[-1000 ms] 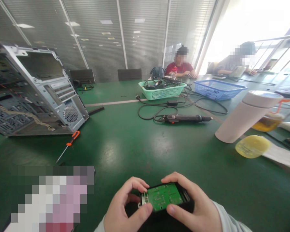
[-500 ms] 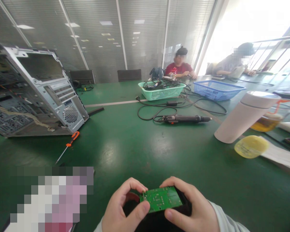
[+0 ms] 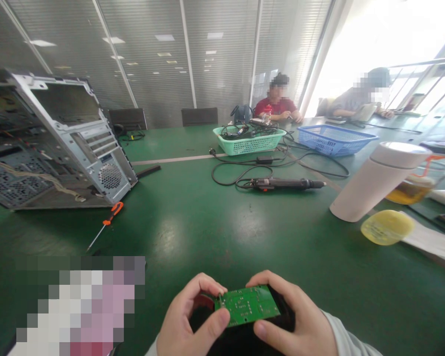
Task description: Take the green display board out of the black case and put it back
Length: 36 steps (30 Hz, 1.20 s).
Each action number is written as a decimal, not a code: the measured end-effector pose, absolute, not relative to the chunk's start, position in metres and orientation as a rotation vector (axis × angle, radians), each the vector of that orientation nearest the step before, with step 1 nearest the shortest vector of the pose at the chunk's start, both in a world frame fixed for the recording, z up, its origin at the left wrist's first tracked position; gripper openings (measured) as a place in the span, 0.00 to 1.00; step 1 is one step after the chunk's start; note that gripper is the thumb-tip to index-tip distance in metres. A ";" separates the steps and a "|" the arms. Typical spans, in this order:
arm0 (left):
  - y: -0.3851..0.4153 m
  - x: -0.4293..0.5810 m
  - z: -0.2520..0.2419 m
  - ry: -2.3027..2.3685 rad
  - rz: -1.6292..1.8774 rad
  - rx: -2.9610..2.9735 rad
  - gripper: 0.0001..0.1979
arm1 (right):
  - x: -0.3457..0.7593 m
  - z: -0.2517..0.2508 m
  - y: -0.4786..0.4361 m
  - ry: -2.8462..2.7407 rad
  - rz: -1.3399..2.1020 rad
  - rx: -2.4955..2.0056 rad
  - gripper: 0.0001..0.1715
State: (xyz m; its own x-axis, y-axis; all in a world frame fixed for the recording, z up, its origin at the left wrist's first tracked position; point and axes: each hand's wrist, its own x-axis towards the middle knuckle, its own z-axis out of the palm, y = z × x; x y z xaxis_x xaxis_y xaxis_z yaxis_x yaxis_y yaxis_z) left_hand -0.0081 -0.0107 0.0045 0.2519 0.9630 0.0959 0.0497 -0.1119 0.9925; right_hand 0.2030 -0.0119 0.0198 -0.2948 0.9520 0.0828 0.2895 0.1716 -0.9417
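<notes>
A green circuit board is held low at the front of the view, its soldered face upward. My left hand grips the board's left end between thumb and fingers. At the right end, my right hand pinches it the same way, thumb on the near edge and index finger on the far edge. Something dark lies beneath the board and between the hands; I cannot make out what it is.
To the left stands an opened computer case with an orange-handled screwdriver before it. A corded electric screwdriver lies ahead, near a green basket of cables and a blue basket. A white tumbler stands right. Two people sit beyond.
Both hands keep the same grip on the circuit board. The whole view has shifted very slightly; nothing else visibly differs.
</notes>
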 end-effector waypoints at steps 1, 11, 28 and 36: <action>-0.011 -0.008 0.004 1.014 1.073 1.432 0.11 | 0.203 0.020 -0.012 -1.712 1.147 -1.190 0.15; -0.011 -0.009 0.004 0.995 1.060 1.400 0.11 | 0.203 0.020 -0.012 -1.708 1.150 -1.184 0.16; -0.013 -0.004 0.006 1.033 1.172 1.432 0.12 | 0.203 0.023 -0.013 -1.801 1.055 -1.199 0.12; -0.015 -0.002 0.011 1.148 1.088 1.551 0.05 | 0.204 0.023 -0.014 -1.814 1.038 -1.241 0.12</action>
